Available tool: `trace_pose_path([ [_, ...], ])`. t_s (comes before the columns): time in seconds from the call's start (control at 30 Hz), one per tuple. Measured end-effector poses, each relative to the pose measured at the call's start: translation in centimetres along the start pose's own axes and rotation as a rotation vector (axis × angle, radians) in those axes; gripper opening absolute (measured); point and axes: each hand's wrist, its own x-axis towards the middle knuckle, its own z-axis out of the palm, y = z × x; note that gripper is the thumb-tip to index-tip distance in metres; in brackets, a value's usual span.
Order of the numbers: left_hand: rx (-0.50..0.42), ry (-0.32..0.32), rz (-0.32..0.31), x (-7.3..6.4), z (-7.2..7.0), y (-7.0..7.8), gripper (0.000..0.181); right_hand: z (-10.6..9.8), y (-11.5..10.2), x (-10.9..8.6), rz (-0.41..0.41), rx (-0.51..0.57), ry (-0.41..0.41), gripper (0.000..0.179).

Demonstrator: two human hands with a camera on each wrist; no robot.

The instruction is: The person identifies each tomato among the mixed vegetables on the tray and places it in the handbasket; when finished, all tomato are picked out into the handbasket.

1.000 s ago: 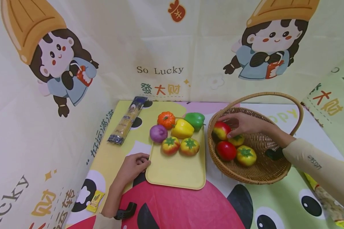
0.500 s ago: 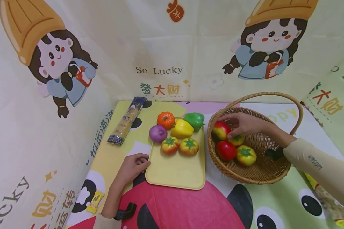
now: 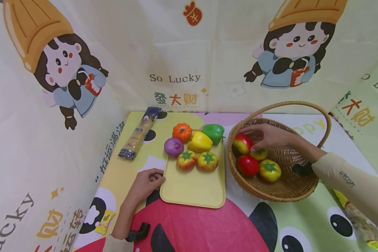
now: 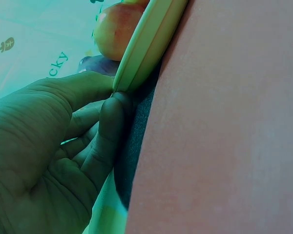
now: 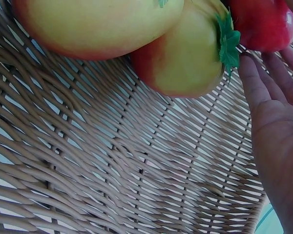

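Note:
My left hand [image 3: 146,183] pinches the left rim of a yellow tray [image 3: 193,189]; in the left wrist view the thumb lies on top of the rim and a finger underneath. On the tray sit two tomatoes [image 3: 207,161], a yellow bell pepper [image 3: 200,141], a green bell pepper [image 3: 213,133], a small orange pumpkin [image 3: 182,132] and a purple onion [image 3: 174,147]. Inside the wicker basket [image 3: 272,197], my right hand [image 3: 271,135] holds a red-and-yellow fruit [image 3: 242,144] between thumb and fingers. Beside it lie a red fruit [image 3: 248,166] and two tomatoes [image 3: 270,171], one partly hidden.
A tall handle [image 3: 329,127] arches over the basket. Left of the tray lies a long pasta packet [image 3: 140,133], and nearer me a small yellow sachet [image 3: 105,222]. Another packet [image 3: 362,222] is partly covered by the right sleeve. Printed cloth walls [image 3: 220,52] enclose the table.

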Motion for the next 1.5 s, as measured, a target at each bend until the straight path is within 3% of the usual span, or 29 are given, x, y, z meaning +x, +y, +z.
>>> trace_pose_path([
  [0.23, 0.008, -0.003, 0.002, 0.1, 0.2, 0.0, 0.024, -0.2, -0.2, -0.6, -0.01, -0.017, 0.025, 0.071],
  [0.67, 0.013, -0.007, 0.003, 0.1, 0.0, 0.0, 0.027, -0.1, -5.5, -4.5, 0.101, -0.294, 0.297, 0.069],
  [0.87, 0.005, -0.006, -0.003, 0.1, 0.0, 0.1, 0.027, 0.8, -8.0, -7.2, 0.005, -0.333, 0.359, 0.068],
  [0.97, 0.007, -0.007, -0.003, 0.1, 0.1, 0.1, 0.027, 2.0, -9.5, -8.7, -0.039, -0.325, 0.399, 0.07],
  [1.2, 0.005, -0.004, 0.009, 0.1, 0.1, 0.0, 0.027, 6.6, -12.9, -10.8, -0.148, -0.163, 0.491, 0.08],
  [1.5, 0.004, -0.002, 0.01, 0.0, 0.0, 0.1, 0.026, 13.0, -15.6, -10.1, -0.211, -0.129, 0.598, 0.088],
])
